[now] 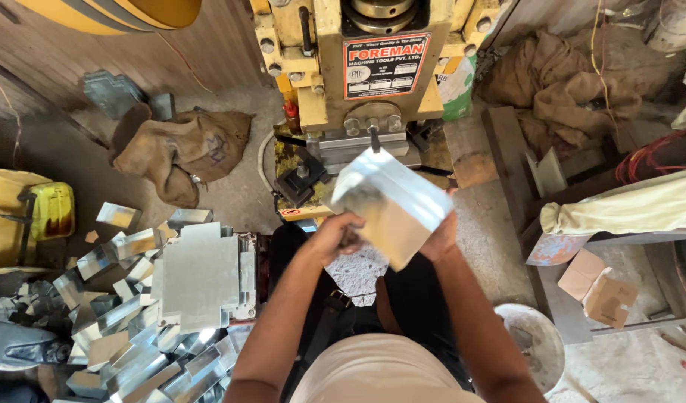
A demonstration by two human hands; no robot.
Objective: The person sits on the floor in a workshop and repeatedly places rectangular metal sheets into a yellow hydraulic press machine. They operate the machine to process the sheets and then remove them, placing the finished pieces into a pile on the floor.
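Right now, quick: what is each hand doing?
Left hand: closed on the lower left edge of the folded sheet-metal box.
Right hand: gripping the same box from its right side, holding it up before the yellow press machine.

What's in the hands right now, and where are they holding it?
A shiny folded sheet-metal box, held in both hands: the left hand grips its lower left edge, the right hand its lower right side.

The dusty concrete floor (pixel 238 190) carries a heap of shiny folded metal boxes (pixel 134 336), flat cut sheets (pixel 201 280), a crumpled burlap sack (pixel 182 149) and a white bucket (pixel 537 343).
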